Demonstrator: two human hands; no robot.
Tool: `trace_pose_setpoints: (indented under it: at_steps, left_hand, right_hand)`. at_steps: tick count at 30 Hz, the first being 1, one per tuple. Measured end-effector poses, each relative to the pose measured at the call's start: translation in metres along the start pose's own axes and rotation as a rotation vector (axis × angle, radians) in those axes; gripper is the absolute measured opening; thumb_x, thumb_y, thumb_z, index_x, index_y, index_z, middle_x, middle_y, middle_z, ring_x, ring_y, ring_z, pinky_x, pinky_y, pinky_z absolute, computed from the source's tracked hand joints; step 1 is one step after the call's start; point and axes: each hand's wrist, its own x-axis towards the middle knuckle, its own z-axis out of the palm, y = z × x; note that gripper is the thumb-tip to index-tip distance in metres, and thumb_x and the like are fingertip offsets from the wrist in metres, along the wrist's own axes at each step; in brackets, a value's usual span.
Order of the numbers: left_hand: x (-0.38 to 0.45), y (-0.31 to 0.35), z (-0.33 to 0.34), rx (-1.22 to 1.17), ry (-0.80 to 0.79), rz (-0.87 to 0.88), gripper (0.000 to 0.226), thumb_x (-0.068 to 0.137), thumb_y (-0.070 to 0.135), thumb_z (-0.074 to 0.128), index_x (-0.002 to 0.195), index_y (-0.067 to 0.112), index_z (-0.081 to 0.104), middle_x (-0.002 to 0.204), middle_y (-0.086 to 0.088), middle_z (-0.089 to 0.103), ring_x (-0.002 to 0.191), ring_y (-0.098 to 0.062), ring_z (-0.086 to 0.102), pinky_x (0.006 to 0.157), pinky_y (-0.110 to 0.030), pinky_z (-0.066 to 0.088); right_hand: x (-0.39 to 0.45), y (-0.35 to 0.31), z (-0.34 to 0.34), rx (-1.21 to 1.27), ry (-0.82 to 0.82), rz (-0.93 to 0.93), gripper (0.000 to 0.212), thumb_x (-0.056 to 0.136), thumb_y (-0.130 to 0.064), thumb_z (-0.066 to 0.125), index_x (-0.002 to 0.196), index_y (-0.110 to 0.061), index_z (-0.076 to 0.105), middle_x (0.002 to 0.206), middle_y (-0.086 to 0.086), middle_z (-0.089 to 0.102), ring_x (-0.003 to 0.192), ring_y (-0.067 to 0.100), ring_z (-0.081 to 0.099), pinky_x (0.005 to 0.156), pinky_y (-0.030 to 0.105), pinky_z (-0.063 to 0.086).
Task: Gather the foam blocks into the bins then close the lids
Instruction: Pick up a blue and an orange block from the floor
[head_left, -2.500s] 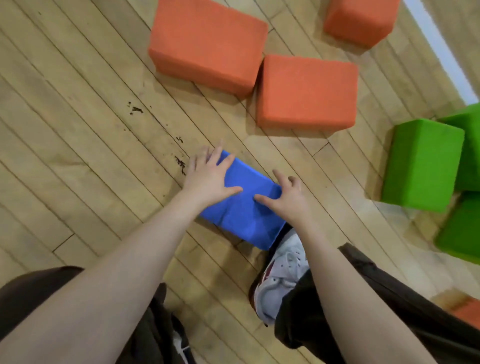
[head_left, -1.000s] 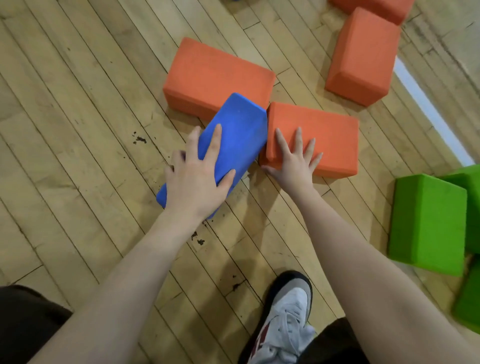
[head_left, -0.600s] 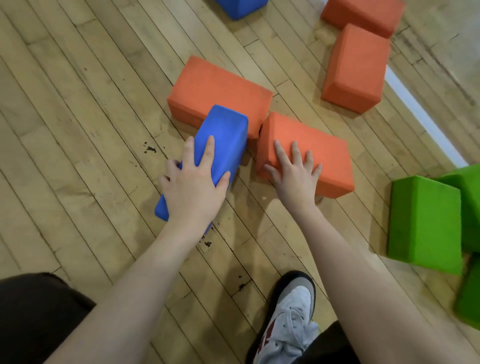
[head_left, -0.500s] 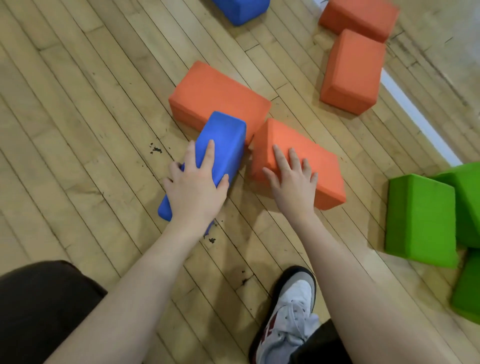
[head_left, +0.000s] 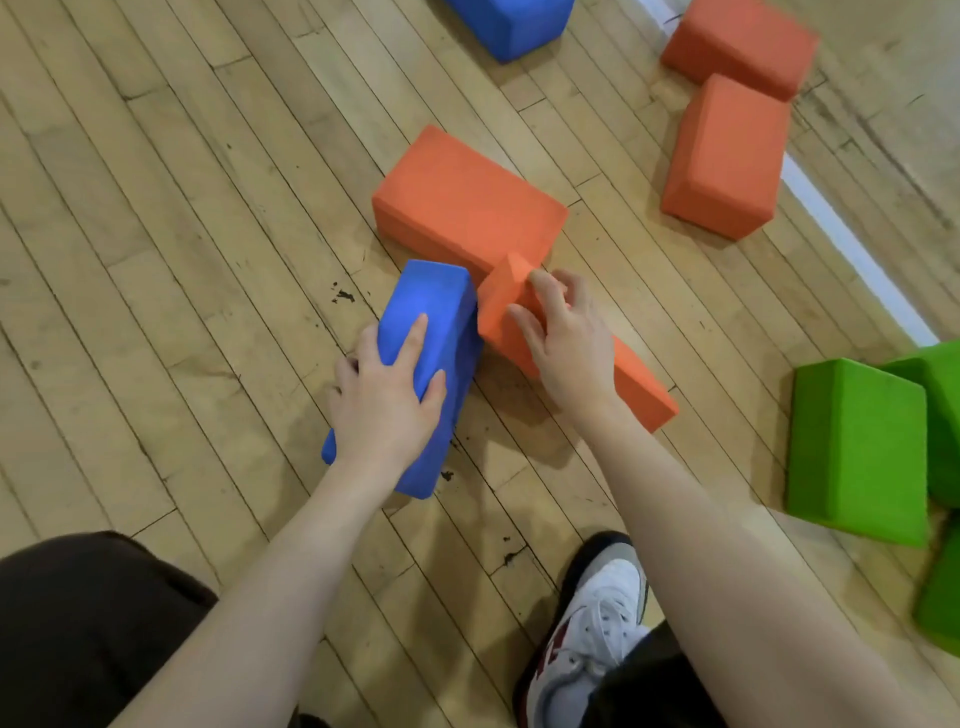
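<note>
Evidently hands (head_left: 387, 402) (head_left: 569, 345) grip unlabelled blue block (head_left: 431, 306), orange block (head_left: 639, 387).

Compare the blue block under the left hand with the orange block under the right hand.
The blue block is gripped by the left hand; the orange block is tipped up on edge by the right hand. Colours differ. Both look like similar foam bricks, side by side.

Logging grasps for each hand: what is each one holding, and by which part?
Left hand grips the blue block across its near half. Right hand grips the tilted orange block near its raised far end.
</note>
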Motion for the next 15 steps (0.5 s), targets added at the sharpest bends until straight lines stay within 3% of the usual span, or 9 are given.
trace_pose_setpoints:
  at_steps: [3,7,10,15]
  left_hand:
    - [0.002,0.008,0.002,-0.005,0.013,-0.020,0.057,0.092,0.051,0.040,0.145,0.042,0.021,0.148,-0.003,0.020,0.111,-0.032,0.036,0.090,-0.044,0.038]
    - [0.003,0.013,0.003,-0.002,-0.009,-0.024,0.060,0.090,0.047,0.043,0.146,0.041,0.020,0.148,-0.003,0.018,0.109,-0.033,0.035,0.090,-0.043,0.037]
    - [0.008,0.010,-0.001,0.005,-0.048,-0.007,0.064,0.088,0.046,0.043,0.146,0.041,0.017,0.149,-0.002,0.015,0.113,-0.034,0.034,0.094,-0.043,0.037]
    - [0.011,0.010,-0.009,-0.080,-0.022,-0.008,0.061,0.088,0.048,0.048,0.144,0.039,0.027,0.147,-0.002,0.023,0.122,-0.031,0.032,0.096,-0.045,0.040]
  right_hand:
    - [-0.009,0.020,-0.004,0.008,0.053,-0.174,0.032,0.093,-0.034,0.049,0.123,-0.030,0.043,0.126,0.016,0.049,0.102,0.037,0.050,0.075,0.047,0.049]
    - [-0.013,0.038,-0.016,-0.290,-0.165,-0.326,0.078,0.077,-0.048,0.068,0.142,-0.039,0.027,0.145,0.013,0.033,0.119,0.039,0.039,0.098,0.060,0.038]
    - [-0.013,0.035,-0.022,-0.317,-0.211,-0.282,0.090,0.072,-0.044,0.073,0.144,-0.042,0.020,0.143,0.016,0.030,0.116,0.041,0.041,0.087,0.052,0.046]
    - [-0.008,0.014,-0.018,-0.176,-0.117,-0.195,0.069,0.075,-0.040,0.072,0.137,-0.035,0.041,0.131,0.018,0.045,0.105,0.038,0.054,0.060,0.039,0.053]
